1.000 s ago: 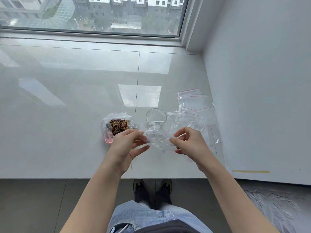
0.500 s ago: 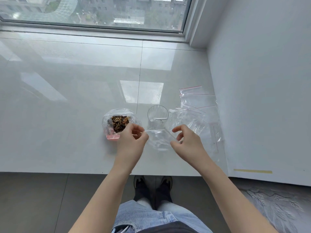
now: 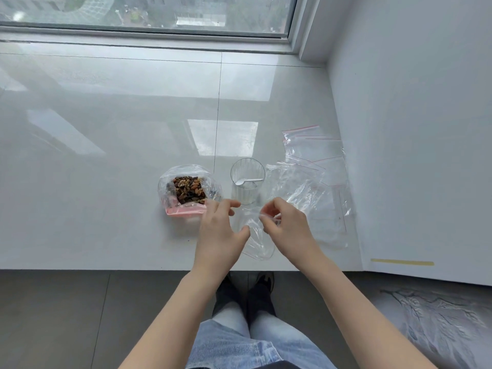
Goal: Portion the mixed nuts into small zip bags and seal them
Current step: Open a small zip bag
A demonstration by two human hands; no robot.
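Both hands pinch one small zip bag (image 3: 255,235): left hand (image 3: 221,230), right hand (image 3: 287,225), just before the nut bag (image 3: 187,191).

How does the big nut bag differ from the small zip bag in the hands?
The big nut bag stands on the sill, mouth open upward, filled with mixed nuts; the small zip bag looks empty. The nut bag rests untouched, while the small zip bag is held between the left hand and right hand. The nut bag shows a pink band; the held one looks plain. Both are clear plastic.

One nut bag (image 3: 189,189), one cup (image 3: 247,179), one spoon (image 3: 246,181), two hands.
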